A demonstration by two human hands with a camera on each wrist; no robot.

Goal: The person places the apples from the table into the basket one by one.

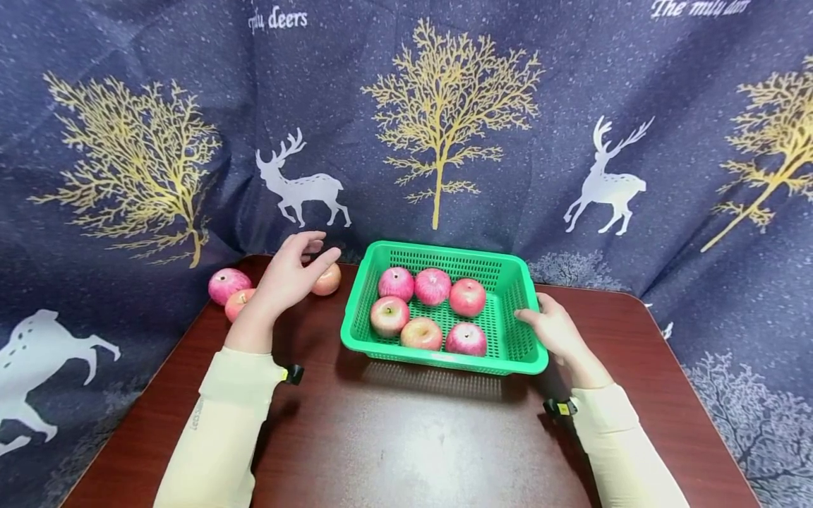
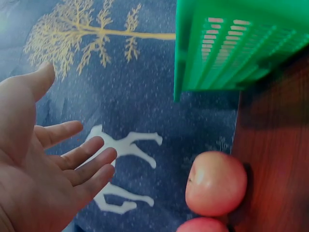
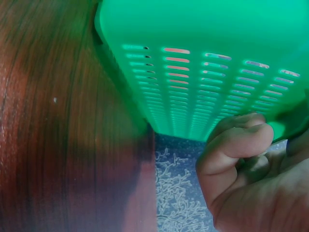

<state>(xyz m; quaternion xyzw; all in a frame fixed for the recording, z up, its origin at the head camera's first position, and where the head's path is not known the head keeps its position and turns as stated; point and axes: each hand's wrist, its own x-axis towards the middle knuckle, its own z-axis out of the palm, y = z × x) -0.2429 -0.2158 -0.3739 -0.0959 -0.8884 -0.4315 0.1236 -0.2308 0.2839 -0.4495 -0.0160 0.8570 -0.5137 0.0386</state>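
Observation:
A green plastic basket (image 1: 444, 360) stands on the table with several red and pink apples inside, among them a pale yellow-red apple (image 1: 421, 334) at the front. My right hand (image 1: 562, 331) grips the basket's right end, thumb over the rim and fingers curled against the outer wall. My left hand (image 1: 292, 271) is raised left of the basket with its fingers extended and holds nothing. Close beside it lies an apple (image 1: 327, 281), partly hidden by the thumb. Farther left are a pink apple (image 1: 229, 286) and a red apple (image 1: 238, 305), the latter partly behind my wrist.
The dark red-brown wooden table (image 1: 406, 437) shines under a light at its front. Behind it hangs a navy cloth (image 1: 394, 176) printed with deer and golden trees, close to the table's back edge.

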